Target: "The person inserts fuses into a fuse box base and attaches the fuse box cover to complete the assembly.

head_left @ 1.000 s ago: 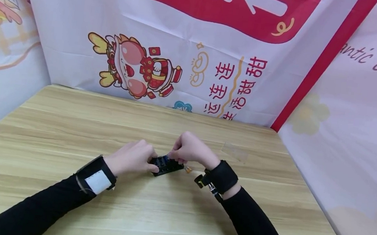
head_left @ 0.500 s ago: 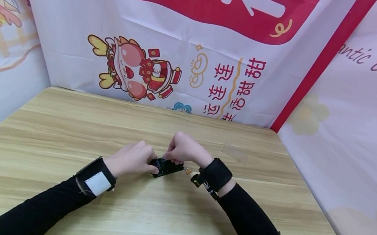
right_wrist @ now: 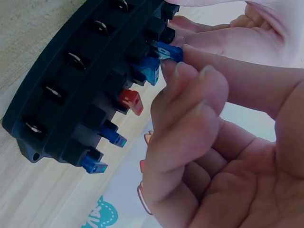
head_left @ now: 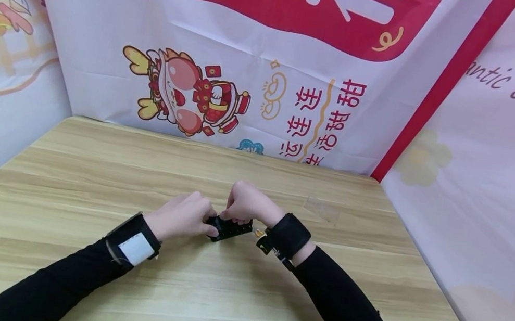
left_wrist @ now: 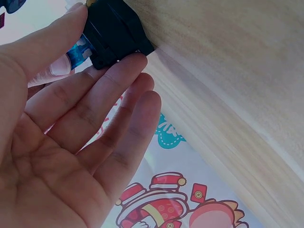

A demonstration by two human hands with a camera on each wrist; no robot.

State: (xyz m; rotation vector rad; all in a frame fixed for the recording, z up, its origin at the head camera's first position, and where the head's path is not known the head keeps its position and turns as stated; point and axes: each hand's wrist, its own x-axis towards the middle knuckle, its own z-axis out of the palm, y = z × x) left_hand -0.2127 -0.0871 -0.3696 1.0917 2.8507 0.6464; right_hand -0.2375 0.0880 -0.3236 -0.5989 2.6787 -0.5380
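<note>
A black fuse box [head_left: 235, 231] with metal terminals sits near the table's middle. My left hand [head_left: 185, 217] grips its left end between thumb and fingers; that black end [left_wrist: 116, 33] shows in the left wrist view. Bent over the box from the right, my right hand [head_left: 250, 204] pinches a blue blade fuse [right_wrist: 172, 51] at one of its slots. Beside that fuse, the right wrist view shows another blue fuse [right_wrist: 150, 70], a red fuse [right_wrist: 131, 101] and two more blue ones standing in a row. In the head view my fingers hide most of the fuses.
Small orange-tipped pieces [head_left: 259, 233] lie on the wooden table [head_left: 170, 277] right of the box, partly behind my right wrist camera. A clear flat sheet [head_left: 322, 208] lies farther back on the right. Printed cloth walls [head_left: 233, 32] close off the back and sides.
My right hand has shifted left along the fuse box toward my left hand. The left hand keeps its grip on the end, and the box stays in about the same place.
</note>
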